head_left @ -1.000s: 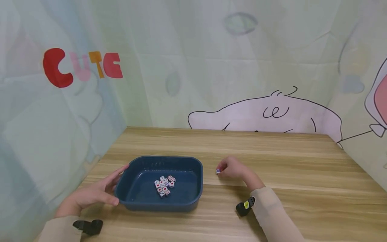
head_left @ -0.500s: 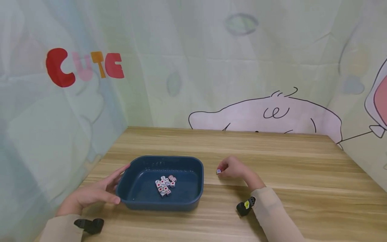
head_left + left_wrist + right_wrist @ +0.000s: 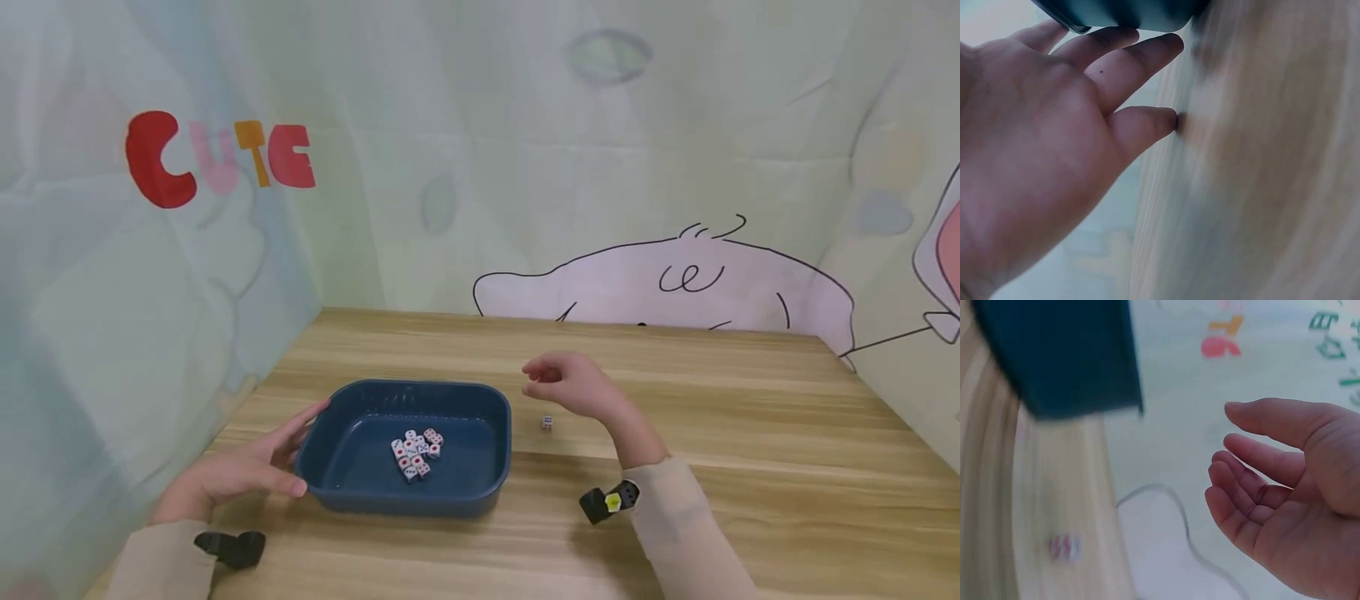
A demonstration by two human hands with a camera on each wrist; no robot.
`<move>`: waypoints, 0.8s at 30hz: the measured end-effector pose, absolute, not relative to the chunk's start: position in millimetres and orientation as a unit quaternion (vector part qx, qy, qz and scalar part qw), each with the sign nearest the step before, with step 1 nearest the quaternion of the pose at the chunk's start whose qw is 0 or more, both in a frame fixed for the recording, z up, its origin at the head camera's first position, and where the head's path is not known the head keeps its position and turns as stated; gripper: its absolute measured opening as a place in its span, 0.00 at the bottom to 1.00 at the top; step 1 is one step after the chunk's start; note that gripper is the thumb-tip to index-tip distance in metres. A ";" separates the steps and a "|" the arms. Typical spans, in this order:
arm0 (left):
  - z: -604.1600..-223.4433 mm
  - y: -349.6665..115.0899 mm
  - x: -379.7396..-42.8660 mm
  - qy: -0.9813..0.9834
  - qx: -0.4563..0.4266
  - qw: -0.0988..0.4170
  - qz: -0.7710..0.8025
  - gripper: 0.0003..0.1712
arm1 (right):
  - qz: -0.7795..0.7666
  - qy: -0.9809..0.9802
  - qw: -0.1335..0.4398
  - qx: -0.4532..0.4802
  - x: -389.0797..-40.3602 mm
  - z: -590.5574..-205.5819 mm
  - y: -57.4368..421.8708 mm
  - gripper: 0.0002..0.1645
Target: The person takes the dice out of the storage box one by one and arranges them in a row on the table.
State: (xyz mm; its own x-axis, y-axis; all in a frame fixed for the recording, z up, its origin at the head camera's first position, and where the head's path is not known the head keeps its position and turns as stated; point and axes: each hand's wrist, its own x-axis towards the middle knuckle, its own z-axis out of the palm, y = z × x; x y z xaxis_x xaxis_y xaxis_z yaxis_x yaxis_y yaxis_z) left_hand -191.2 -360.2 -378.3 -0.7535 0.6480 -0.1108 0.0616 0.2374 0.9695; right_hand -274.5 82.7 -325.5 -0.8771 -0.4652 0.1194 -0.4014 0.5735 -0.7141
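A dark blue rectangular tray [image 3: 405, 506] stands on the table, left of centre in the head view. Inside it several white dice [image 3: 411, 450] with red and blue dots lie bunched together. My left hand [image 3: 225, 479] rests at the tray's left side, its fingers extended and spread; the left wrist view shows fingertips by the tray's outer wall [image 3: 1129, 14]. To the right of the tray one single die [image 3: 547, 422] sits on the wood, blurred in the right wrist view. My right hand [image 3: 576, 385] hovers beyond that die with loosely bent fingers and holds nothing.
The wooden table [image 3: 712, 417] reaches back to a printed curtain [image 3: 420, 108] with cartoon drawings and coloured letters. A black wrist device [image 3: 609, 502] sits at my right cuff, and another black device [image 3: 232, 548] at my left cuff.
The right hand has let go of the single die and moved up and away from it. That die stays on the table. The left hand keeps its place at the tray.
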 end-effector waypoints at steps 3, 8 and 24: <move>-379.1 -360.6 -192.6 0.740 0.250 0.256 0.570 0.61 | -0.398 0.876 0.044 -0.269 -265.9 -314.6 66.6 0.20; -378.9 -360.6 -193.4 0.743 0.248 0.256 0.567 0.61 | -0.404 0.856 0.061 -0.317 -257.3 -307.4 38.9 0.19; -378.0 -359.0 -192.2 0.753 0.240 0.248 0.561 0.62 | -0.351 0.850 0.167 -0.356 -241.1 -340.1 -28.0 0.16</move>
